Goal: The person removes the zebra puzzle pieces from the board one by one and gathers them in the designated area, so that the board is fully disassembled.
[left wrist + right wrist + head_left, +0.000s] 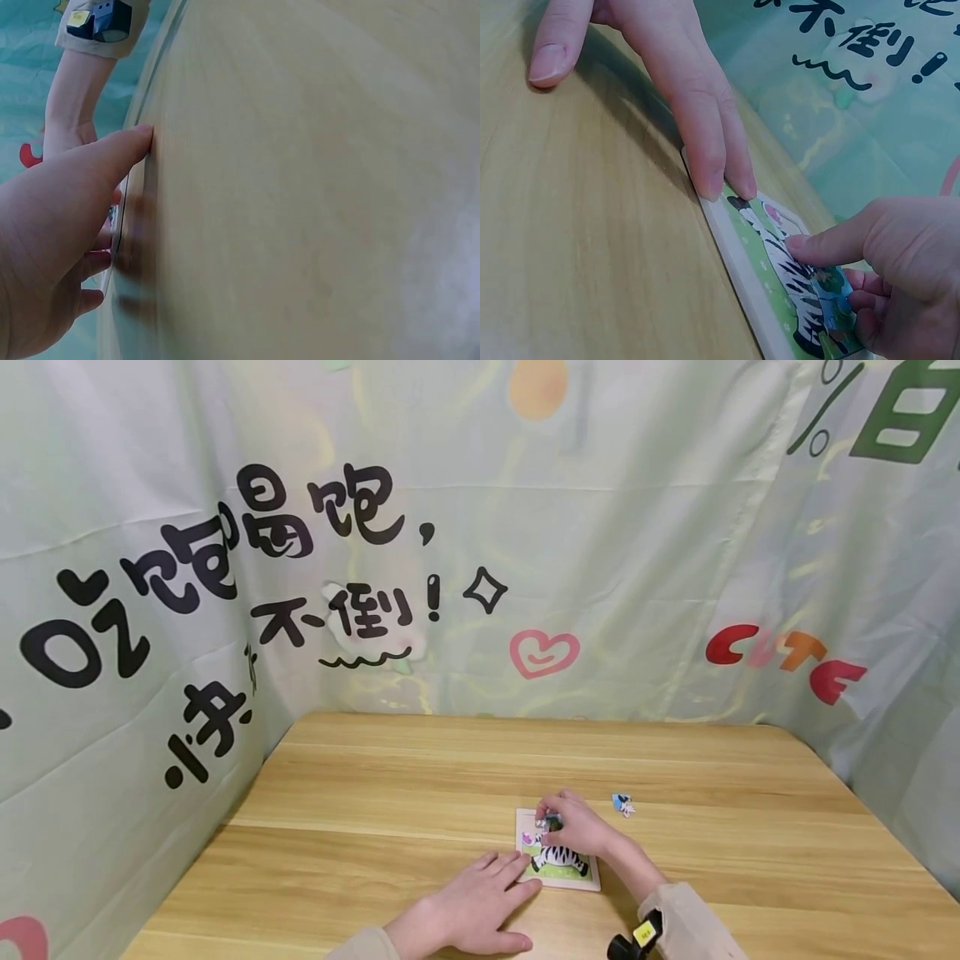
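Nearest the camera, a beige right sleeve [693, 918] is running out of the head view at the bottom, with a black wrist camera [636, 939] sitting at its cuff; the frame is cutting off both, and the left sleeve [363, 946] too. The right hand [576, 824] is covering the far right corner of the puzzle board [740, 270], so part of its zebra picture [561, 857] is disappearing underneath. In the left wrist view, the left hand [480, 902] is hiding nearly all of the board.

Behind the far edge of the table [360, 827], a pale curtain [637, 568] is hanging, bearing black lettering, a pink heart and the word CUTE. Past the board's far right corner, 1 loose puzzle piece [623, 804] in blue, white and black is lying apart from the right hand, whose forearm is crossing on its near side.

The board is lying flat, just beyond the left hand and beneath the right. The left hand is spreading its fingers, 2 fingertips touching the board's rim near its near left corner. The right hand is curling over the far half, its thumb touching the picture; whether it is pinching a piece, one cannot tell.
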The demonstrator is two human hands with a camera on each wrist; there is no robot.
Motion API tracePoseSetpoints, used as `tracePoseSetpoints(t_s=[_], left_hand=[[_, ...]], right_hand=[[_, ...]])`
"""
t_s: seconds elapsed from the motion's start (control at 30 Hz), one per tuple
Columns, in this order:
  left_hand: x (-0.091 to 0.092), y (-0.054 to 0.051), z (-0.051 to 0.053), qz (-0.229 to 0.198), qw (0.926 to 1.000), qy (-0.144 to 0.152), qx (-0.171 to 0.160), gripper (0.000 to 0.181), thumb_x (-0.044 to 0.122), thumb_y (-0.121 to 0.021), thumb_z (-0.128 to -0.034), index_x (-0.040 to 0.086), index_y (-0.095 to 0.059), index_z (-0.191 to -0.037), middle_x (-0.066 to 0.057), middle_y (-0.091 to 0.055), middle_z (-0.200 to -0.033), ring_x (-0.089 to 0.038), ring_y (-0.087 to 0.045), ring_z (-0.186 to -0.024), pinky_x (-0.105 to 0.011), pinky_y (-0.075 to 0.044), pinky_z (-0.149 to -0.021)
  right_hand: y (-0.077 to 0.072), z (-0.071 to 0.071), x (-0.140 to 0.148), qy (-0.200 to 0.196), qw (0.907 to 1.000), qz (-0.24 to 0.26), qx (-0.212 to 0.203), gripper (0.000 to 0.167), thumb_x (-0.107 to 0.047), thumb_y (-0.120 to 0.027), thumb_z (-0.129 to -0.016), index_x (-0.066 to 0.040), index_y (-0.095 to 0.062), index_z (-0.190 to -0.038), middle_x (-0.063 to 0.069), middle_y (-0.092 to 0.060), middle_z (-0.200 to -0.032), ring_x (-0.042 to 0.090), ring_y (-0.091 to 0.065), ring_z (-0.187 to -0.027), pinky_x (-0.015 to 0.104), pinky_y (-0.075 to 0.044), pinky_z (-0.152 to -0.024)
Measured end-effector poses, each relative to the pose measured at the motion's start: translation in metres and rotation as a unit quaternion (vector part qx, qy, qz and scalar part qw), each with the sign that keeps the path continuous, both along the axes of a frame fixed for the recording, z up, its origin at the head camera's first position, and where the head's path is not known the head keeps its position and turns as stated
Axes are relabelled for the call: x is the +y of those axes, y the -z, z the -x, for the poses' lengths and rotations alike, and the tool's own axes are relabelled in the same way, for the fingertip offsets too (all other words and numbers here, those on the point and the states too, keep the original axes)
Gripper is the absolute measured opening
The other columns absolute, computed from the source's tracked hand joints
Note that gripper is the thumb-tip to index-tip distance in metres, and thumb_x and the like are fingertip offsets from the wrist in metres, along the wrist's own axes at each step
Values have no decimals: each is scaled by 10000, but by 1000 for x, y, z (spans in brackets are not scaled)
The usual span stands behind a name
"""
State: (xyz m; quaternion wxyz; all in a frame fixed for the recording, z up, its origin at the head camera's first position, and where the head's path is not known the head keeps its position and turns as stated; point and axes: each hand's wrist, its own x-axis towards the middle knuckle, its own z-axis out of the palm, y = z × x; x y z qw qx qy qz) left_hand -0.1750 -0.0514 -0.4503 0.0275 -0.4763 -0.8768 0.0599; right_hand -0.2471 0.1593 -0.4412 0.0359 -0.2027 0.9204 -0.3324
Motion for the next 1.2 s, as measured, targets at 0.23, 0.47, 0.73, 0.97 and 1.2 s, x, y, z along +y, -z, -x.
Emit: tracePoseSetpoints(t_s=[0.23,0.47,0.73,0.97,1.2], left_hand=[[0,1,0,8,10000,-25,-31,701,657,-288,-899,203,-350,-1430,-98,-288,-1488,-226,-260,-1359,-398,-284,-1068],[0,2,-1,17,10000,-8,64,705,661,-280,-898,205,-350,-1431,-101,-293,-1486,-227,-260,-1359,-397,-282,-1070],[0,2,0,37,10000,-36,-9,705,657,-276,-901,201,-347,-1435,-100,-286,-1489,-230,-258,-1360,-401,-272,-1075],[0,1,0,52,10000,-50,-1,699,649,-276,-906,200,-345,-1437,-106,-278,-1492,-234,-250,-1364,-400,-263,-1079],[4,-1,2,35,10000,-79,-19,702,665,-325,-885,208,-380,-1415,-95,-313,-1476,-225,-279,-1351,-417,-267,-1075]], right_hand=[[6,1,4,244,9995,211,-13,304,-55,-761,-722,-77,-610,-985,53,-519,-959,212,-516,-892,444,-451,-829],[8,3,7,79,9991,296,279,199,11,-689,-770,-100,-581,-894,23,-525,-870,174,-500,-816,374,-447,-738],[7,3,9,-55,9985,347,424,175,23,-642,-816,-109,-551,-888,-9,-543,-785,146,-490,-724,329,-424,-659],[6,3,8,-21,9977,296,605,184,14,-651,-808,-123,-543,-867,-24,-543,-779,141,-489,-722,327,-425,-658],[9,4,9,-2,9978,470,463,179,24,-653,-807,-114,-548,-852,-32,-535,-741,124,-477,-680,279,-413,-623]])
